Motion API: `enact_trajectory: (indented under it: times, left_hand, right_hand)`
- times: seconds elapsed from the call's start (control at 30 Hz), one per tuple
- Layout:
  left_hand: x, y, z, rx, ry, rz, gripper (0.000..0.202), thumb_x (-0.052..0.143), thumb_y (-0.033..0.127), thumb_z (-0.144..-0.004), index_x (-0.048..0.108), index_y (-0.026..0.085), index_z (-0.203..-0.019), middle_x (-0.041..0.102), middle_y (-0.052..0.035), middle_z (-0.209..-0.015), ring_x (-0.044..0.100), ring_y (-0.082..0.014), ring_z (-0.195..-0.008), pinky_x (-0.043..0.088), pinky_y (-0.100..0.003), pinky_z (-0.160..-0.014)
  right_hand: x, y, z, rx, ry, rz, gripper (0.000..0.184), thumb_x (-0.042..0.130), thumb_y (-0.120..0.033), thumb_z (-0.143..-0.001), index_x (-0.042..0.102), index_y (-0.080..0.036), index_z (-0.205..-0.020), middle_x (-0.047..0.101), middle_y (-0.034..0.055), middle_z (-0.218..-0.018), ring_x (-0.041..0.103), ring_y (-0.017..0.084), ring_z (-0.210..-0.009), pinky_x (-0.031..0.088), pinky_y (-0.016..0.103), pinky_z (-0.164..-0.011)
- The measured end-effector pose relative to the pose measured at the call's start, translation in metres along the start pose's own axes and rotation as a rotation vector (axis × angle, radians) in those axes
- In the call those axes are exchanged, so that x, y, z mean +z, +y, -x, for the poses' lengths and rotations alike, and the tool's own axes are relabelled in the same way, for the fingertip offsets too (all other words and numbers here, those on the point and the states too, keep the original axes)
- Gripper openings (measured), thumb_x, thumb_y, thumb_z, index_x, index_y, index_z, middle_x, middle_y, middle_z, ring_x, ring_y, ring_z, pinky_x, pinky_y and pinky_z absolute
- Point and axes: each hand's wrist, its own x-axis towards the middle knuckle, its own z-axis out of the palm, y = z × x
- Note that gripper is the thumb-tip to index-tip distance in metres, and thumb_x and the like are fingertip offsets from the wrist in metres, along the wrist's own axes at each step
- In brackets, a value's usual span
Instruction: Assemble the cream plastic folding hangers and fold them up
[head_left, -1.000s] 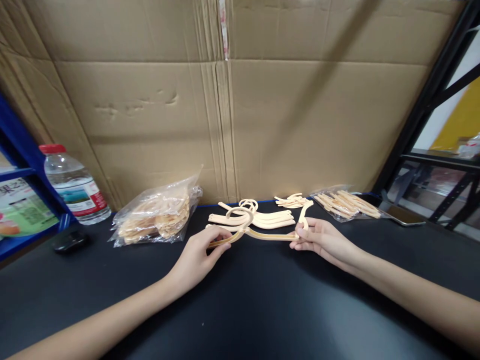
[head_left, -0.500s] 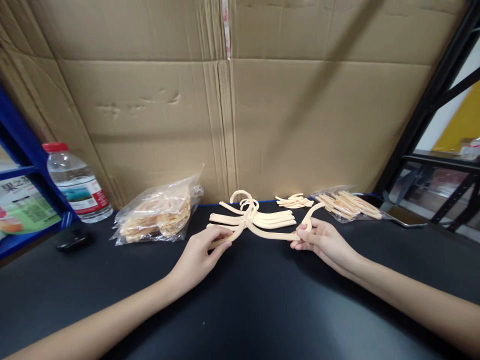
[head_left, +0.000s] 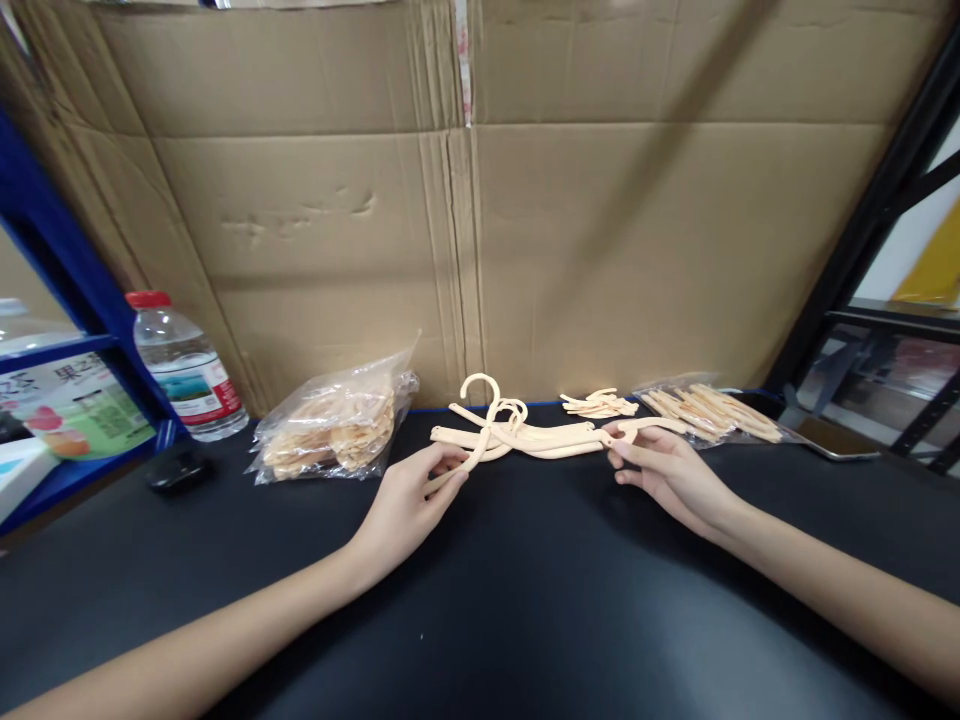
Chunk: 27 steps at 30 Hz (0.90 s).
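Head view: how far along?

"Left hand (head_left: 412,490) grips the hanger (head_left: 488,431), mid-frame; right hand (head_left: 664,466) pinches a strip (head_left: 660,425) at its right end. Whether they're joined yet, I can't tell."

"What's left?"

"Loose strips (head_left: 600,404) farther back, right of centre, seem unused."

"Changed?"

"The held strip, tilted up half a second ago, lies flatter."

Behind the hanger (head_left: 493,430) stands cardboard (head_left: 675,260), with a bottle (head_left: 191,380) to the left.
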Motion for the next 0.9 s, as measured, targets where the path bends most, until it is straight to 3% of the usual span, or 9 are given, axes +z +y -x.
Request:
enact_trajectory:
  times: [0.17, 0.27, 0.4, 0.5, 0.7, 0.9]
  left_hand:
    - [-0.012, 0.006, -0.001, 0.101, -0.05, -0.098, 0.007, 0.053, 0.021, -0.087, 0.059, 0.019, -0.086, 0.061, -0.0015, -0.082, 0.058, -0.0144, -0.072, 0.047, -0.025, -0.064]
    - [-0.023, 0.009, -0.002, 0.157, -0.158, -0.125, 0.009, 0.052, 0.02, -0.086, 0.059, 0.019, -0.081, 0.059, -0.0018, -0.08, 0.056, -0.015, -0.073, 0.046, -0.025, -0.065]
    - [-0.035, 0.011, -0.004, 0.237, -0.416, -0.17, 0.008, 0.054, 0.019, -0.087, 0.061, 0.019, -0.083, 0.06, -0.0026, -0.082, 0.055, -0.0168, -0.08, 0.045, -0.025, -0.07]
    - [-0.037, 0.011, -0.005, 0.254, -0.563, -0.147, 0.009, 0.053, 0.016, -0.086, 0.062, 0.018, -0.086, 0.06, -0.003, -0.085, 0.056, -0.0151, -0.078, 0.044, -0.023, -0.069]
    - [-0.035, 0.007, -0.005, 0.242, -0.605, -0.133, 0.009, 0.053, 0.016, -0.087, 0.062, 0.018, -0.087, 0.058, -0.0012, -0.081, 0.053, -0.0125, -0.069, 0.041, -0.021, -0.063]
    - [-0.031, 0.0, -0.003, 0.279, -0.56, -0.158, 0.009, 0.052, 0.016, -0.086, 0.061, 0.017, -0.088, 0.056, -0.0006, -0.079, 0.051, -0.0126, -0.07, 0.04, -0.022, -0.064]
  right_hand:
    - [-0.03, -0.012, -0.013, 0.0, 0.026, 0.106, 0.029, 0.077, -0.041, -0.067, 0.065, -0.022, -0.085, 0.054, -0.0008, -0.069, 0.05, 0.012, -0.061, 0.047, 0.025, -0.057]
    - [-0.047, -0.027, -0.016, 0.024, -0.109, 0.303, 0.028, 0.077, -0.042, -0.066, 0.065, -0.021, -0.078, 0.059, 0.0011, -0.07, 0.052, 0.013, -0.06, 0.045, 0.026, -0.056]
    - [-0.06, -0.04, -0.017, 0.036, -0.364, 0.731, 0.032, 0.075, -0.047, -0.068, 0.065, -0.018, -0.075, 0.065, 0.0042, -0.074, 0.059, 0.017, -0.068, 0.046, 0.03, -0.066]
    - [-0.065, -0.039, -0.019, 0.034, -0.448, 0.881, 0.032, 0.074, -0.048, -0.069, 0.066, -0.018, -0.075, 0.066, 0.0044, -0.076, 0.061, 0.019, -0.074, 0.046, 0.03, -0.069]
    - [-0.07, -0.03, -0.023, -0.029, -0.532, 1.051, 0.033, 0.07, -0.049, -0.074, 0.067, -0.017, -0.073, 0.065, 0.0041, -0.073, 0.057, 0.018, -0.069, 0.042, 0.029, -0.062]
    - [-0.068, -0.03, -0.023, -0.05, -0.541, 1.1, 0.034, 0.068, -0.049, -0.075, 0.067, -0.016, -0.08, 0.063, 0.0042, -0.074, 0.056, 0.018, -0.069, 0.042, 0.029, -0.063]
